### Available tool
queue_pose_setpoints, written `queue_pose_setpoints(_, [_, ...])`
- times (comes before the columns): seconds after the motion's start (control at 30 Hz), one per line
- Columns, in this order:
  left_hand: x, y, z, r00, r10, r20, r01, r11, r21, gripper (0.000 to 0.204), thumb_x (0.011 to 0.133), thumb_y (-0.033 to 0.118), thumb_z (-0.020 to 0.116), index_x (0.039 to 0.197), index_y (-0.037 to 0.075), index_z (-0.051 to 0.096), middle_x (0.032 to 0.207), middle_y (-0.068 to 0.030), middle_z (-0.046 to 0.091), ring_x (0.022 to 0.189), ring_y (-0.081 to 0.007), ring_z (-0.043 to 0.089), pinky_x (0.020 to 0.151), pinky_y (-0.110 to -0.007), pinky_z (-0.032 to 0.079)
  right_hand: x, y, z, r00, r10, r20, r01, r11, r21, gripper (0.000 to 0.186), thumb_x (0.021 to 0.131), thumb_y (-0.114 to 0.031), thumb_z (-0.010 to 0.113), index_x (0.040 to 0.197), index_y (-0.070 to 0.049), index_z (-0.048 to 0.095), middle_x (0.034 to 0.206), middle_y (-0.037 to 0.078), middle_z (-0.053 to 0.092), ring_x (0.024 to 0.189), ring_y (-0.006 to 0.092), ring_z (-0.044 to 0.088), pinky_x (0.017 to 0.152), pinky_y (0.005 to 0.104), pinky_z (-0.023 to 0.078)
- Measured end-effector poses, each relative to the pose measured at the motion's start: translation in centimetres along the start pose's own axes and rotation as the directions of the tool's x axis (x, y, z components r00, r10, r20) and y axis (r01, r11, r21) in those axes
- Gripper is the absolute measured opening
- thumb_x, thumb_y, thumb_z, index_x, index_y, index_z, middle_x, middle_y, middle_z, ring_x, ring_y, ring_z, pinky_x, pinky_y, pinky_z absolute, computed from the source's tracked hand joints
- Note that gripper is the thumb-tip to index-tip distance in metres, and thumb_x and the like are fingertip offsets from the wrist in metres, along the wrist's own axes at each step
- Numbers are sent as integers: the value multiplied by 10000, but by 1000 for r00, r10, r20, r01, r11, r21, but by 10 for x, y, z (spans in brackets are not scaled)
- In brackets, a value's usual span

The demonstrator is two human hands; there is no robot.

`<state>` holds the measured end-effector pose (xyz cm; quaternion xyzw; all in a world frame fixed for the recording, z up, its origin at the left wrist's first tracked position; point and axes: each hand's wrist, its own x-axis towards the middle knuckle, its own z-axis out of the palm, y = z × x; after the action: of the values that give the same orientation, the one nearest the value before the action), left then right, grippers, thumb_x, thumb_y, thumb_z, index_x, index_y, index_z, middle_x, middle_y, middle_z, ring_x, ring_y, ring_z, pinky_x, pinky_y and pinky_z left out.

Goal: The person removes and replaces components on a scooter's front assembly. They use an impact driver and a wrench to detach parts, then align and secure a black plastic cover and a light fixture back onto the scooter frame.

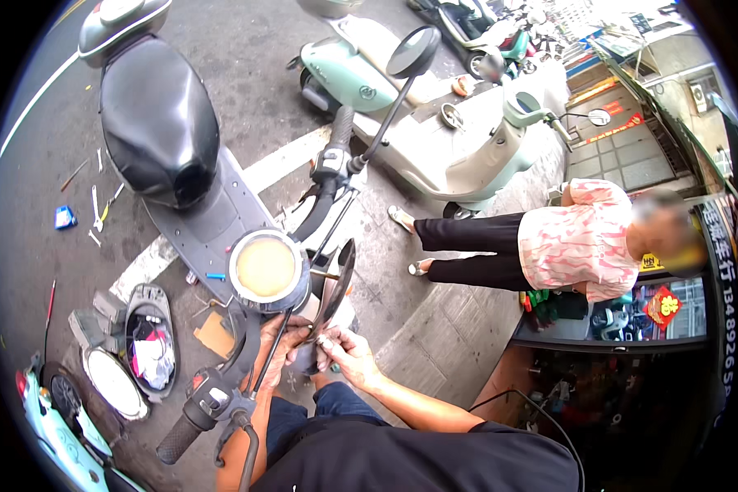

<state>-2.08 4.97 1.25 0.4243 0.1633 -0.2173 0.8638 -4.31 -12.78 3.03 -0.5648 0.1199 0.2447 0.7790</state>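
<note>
I am at the front of a scooter with a dark grey footboard and a round cream-faced gauge between its handlebars. Just below the gauge stands a dark curved panel, seen nearly edge-on. My left hand is closed at the panel's lower end, partly behind a brake lever. Beside it my right hand pinches at the panel's lower edge with thumb and fingers. What lies between the fingertips of either hand is too small to make out.
The scooter's left grip and mirror stick out. Tools, including a wrench, lie on the ground left. A seat bucket stands near bricks. A person stands right, near a cream scooter.
</note>
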Motion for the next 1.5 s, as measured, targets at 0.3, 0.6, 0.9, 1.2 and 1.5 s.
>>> queue_pose_setpoints(0.3, [1,27,25,994,60,94,-74,985,158,277,805,220,688,1002,37,622,729,27,596,460,-9,437,383,-160,275,9,-2,-1,992,-123,-8,122,988,-92,185,960,-192,517,987,-11,540,732,31,590,603,93,563,556,232,486])
queue_pose_setpoints(0.6, [9,7,2,984,70,162,-102,975,196,251,818,235,675,974,53,603,707,23,589,470,-29,482,383,-165,330,2,1,7,987,-160,-17,157,978,-136,200,961,-221,518,938,-24,545,734,38,596,605,105,570,565,254,498])
queue_pose_setpoints(0.9, [6,21,8,972,14,234,-85,952,295,227,831,222,664,957,46,596,666,6,575,462,-49,479,385,-182,327,3,6,9,974,-212,-85,200,970,-137,200,956,-214,528,938,-16,546,724,44,597,603,113,575,568,261,501])
queue_pose_setpoints(1.2, [13,15,1,964,36,264,-125,936,328,153,879,184,615,913,36,598,635,-22,579,462,-79,512,379,-199,360,1,9,18,932,-286,-224,233,943,-238,182,939,-197,557,962,-22,515,722,18,543,618,94,544,563,245,478])
queue_pose_setpoints(1.5, [20,10,-6,965,48,257,-155,898,411,152,896,154,571,974,29,611,712,-17,590,491,-86,512,397,-213,372,-14,-5,33,795,-577,-189,260,604,-753,275,874,-262,629,915,-10,528,699,120,559,637,233,573,596,374,456])
